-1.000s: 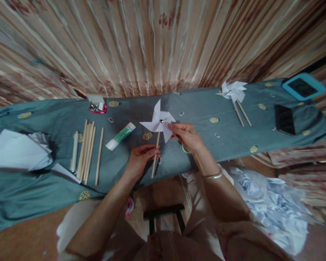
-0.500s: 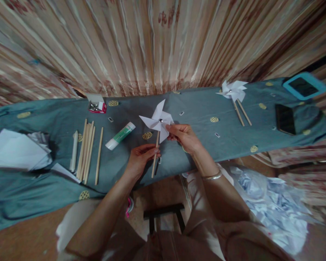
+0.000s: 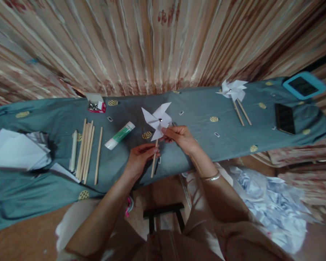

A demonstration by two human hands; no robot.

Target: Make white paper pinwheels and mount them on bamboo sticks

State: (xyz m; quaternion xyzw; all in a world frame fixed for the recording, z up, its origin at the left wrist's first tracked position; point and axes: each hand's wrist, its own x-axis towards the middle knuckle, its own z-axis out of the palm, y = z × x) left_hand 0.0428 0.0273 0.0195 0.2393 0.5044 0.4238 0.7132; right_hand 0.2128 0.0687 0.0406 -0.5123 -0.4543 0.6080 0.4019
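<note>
Teal-draped table (image 3: 198, 141). Left to right: paper stack (image 3: 17, 149), wooden sticks (image 3: 81, 152), small open box (image 3: 100, 107), glue stick (image 3: 120, 135), pinwheels (image 3: 237, 93), dark phone (image 3: 285, 119), blue-framed screen (image 3: 302, 86).

Dim, soft feed, bending wide at the edges.
I see the curtain (image 3: 141, 47) splay outward, the upper-right corner darken, the held paper pinwheel (image 3: 155, 122) pale and bluish, the silver bangle (image 3: 215, 177) glinting; fine detail smears.
</note>
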